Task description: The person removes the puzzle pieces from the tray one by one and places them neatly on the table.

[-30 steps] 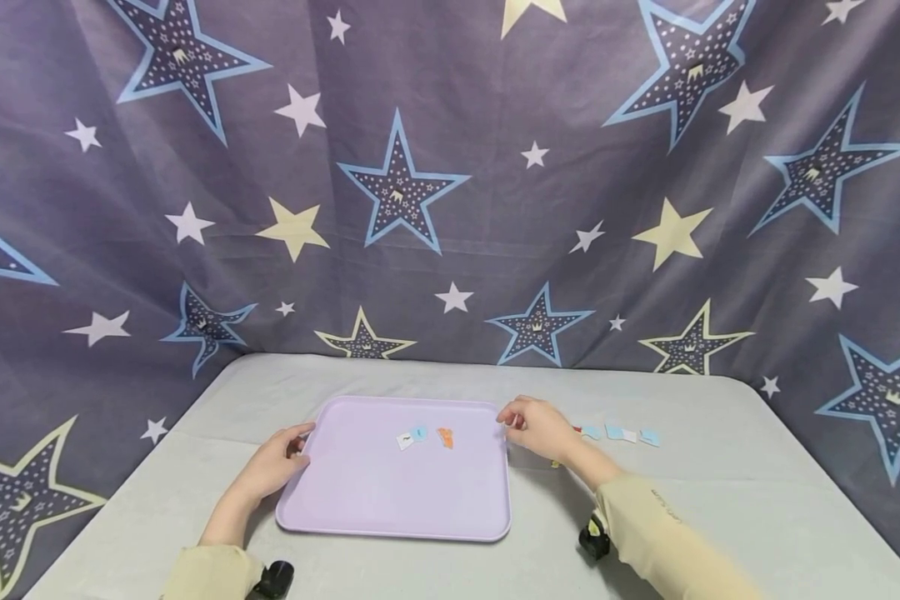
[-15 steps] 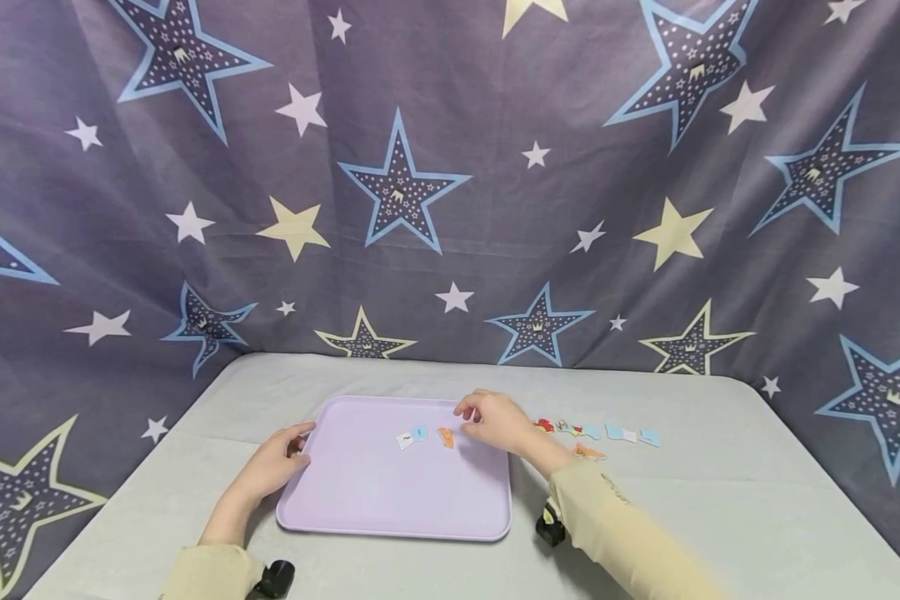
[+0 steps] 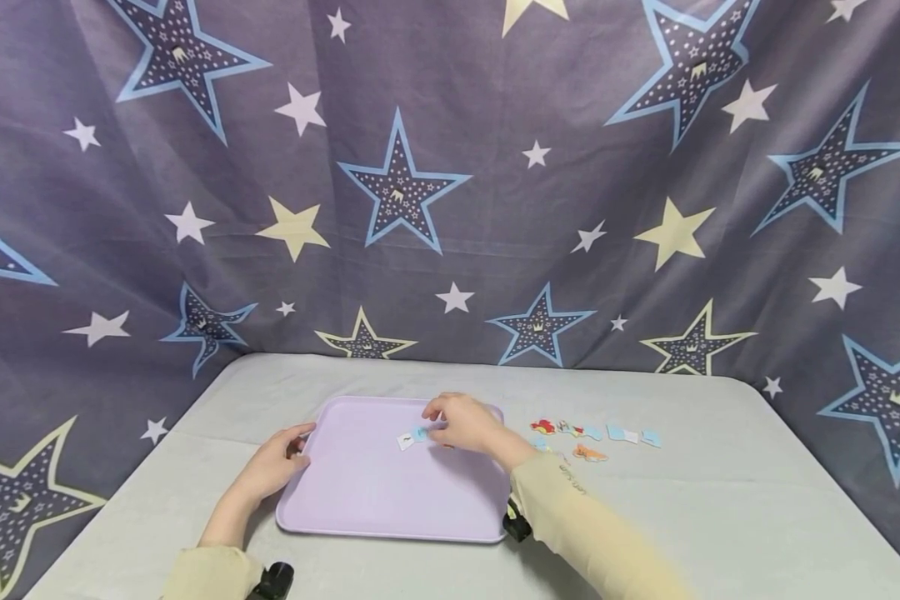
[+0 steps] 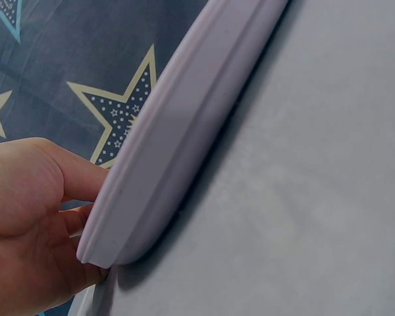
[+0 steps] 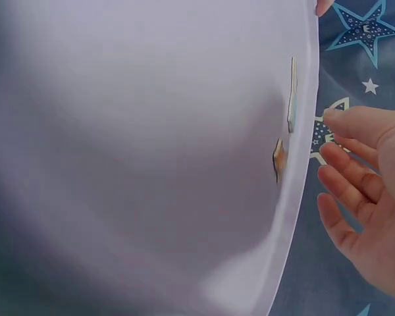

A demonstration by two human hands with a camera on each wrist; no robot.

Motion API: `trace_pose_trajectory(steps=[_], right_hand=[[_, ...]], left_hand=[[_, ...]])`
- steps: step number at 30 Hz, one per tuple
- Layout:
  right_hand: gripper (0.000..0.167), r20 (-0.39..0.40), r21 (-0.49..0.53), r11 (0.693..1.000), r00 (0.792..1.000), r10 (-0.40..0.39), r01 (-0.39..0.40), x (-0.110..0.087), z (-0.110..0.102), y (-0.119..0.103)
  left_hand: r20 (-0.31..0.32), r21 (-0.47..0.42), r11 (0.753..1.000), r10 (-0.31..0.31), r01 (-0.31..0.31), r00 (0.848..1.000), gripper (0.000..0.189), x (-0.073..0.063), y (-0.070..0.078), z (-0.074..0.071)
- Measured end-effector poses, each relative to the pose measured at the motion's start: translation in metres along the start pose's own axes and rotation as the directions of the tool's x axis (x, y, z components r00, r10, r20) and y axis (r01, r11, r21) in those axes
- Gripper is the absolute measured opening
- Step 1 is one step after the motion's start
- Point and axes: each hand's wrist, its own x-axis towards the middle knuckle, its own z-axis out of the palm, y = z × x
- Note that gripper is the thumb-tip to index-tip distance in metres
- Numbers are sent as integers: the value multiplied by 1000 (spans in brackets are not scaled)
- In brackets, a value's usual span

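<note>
A pale purple tray [image 3: 390, 500] lies on the table, its left rim held by my left hand [image 3: 273, 462]. In the left wrist view, the thumb reaches over the tray's rim [image 4: 178, 125] and the other fingers are partly hidden. My right hand [image 3: 461, 421] hovers above the tray, fingers loosely bent with nothing between them, as the right wrist view of the hand [image 5: 382, 191] shows. By its fingertips lie a small blue piece [image 3: 420, 433] and a white piece [image 3: 406, 441] with a black mark, edges meeting. An orange piece [image 5: 280, 161] is mostly covered by the hand in the head view.
Right of the tray, small flat cut-outs lie on the grey-covered table [image 3: 720, 517]: a red one [image 3: 543, 426], an orange one [image 3: 589, 452], and a joined blue-and-white row [image 3: 633, 434]. A star-patterned curtain [image 3: 450, 208] hangs behind the table.
My right hand has moved left from the tray's right rim to over the small pieces, covering most of the orange one and uncovering cut-outs on the table. The left hand stays put.
</note>
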Motion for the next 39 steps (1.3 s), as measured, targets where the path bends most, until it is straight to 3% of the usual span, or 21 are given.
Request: trace_pose_trajectory(steps=[5,13,20,30,39], right_hand=[[34,18,0,1000,1000,-25,25,8,6,-5],[37,53,24,1000,999,8,-9,15,16,-6],[34,40,35,999,999,3,-4,18,22,-5],[25,78,109,991,994,75,-83,18,24,-3],[25,53,112,993,998,28,-34,16,21,-5]], left_hand=[[8,22,999,-24,24,1000,51,1,0,0],[13,3,1000,-31,31,999,51,2,0,0],[5,12,1000,-28,28,1000,51,2,1,0],[11,3,999,-41,41,999,51,2,-1,3],[10,4,999,-35,35,999,51,0,2,1]])
